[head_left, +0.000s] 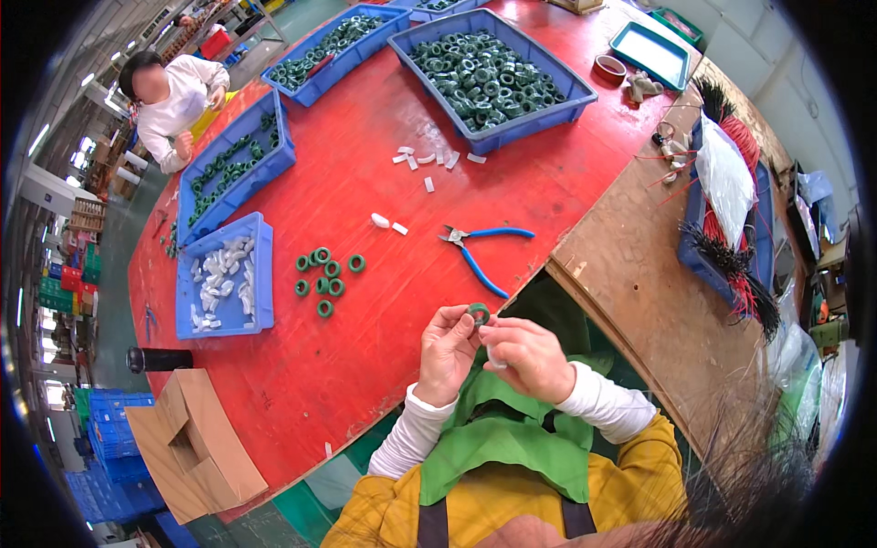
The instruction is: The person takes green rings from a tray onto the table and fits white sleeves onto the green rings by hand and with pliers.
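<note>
Above the red table's near edge, my left hand (445, 351) pinches a small dark green ring (479, 310) between thumb and fingers. My right hand (530, 357) is closed right beside it, its fingertips meeting the ring's side. A small white piece (496, 359) shows under the right hand's fingers. Beyond my hands lie diagonal cutters (470, 239) with blue handles, their jaws apart. Left of them is a loose group of several green rings (335, 287). Two white pieces (399, 228) lie between, and several more white pieces (429, 184) are scattered farther back.
Blue trays of green rings (493, 137) stand at the back, with a blue tray of white pieces (265, 283) at left. A black cylinder (160, 359) and cardboard box (206, 438) sit near left. Wire bundles (731, 256) lie at right. Another person (183, 105) sits far left.
</note>
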`<state>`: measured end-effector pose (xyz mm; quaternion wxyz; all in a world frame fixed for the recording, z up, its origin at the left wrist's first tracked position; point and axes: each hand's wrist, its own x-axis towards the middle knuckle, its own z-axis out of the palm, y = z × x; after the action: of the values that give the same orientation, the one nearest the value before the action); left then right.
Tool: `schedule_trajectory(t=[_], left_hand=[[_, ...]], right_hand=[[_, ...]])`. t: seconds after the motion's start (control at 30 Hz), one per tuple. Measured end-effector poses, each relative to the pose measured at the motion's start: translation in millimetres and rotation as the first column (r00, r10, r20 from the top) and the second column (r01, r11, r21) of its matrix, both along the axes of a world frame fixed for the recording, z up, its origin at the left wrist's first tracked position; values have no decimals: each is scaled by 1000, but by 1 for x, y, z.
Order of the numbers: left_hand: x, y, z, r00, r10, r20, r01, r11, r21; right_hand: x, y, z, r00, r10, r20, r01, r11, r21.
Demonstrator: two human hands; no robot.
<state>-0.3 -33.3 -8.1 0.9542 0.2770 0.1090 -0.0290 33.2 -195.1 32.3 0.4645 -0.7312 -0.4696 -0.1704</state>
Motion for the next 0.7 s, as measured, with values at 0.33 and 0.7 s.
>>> schedule_trajectory(t=[0.33, 0.7], left_hand=[[0, -3, -2, 998, 1, 55, -5, 998, 62], [-8, 7, 18, 972, -141, 188, -13, 769, 639]], right_hand=[[0, -5, 17, 991, -68, -115, 76, 995, 69], [49, -14, 27, 387, 183, -903, -42, 983, 181]])
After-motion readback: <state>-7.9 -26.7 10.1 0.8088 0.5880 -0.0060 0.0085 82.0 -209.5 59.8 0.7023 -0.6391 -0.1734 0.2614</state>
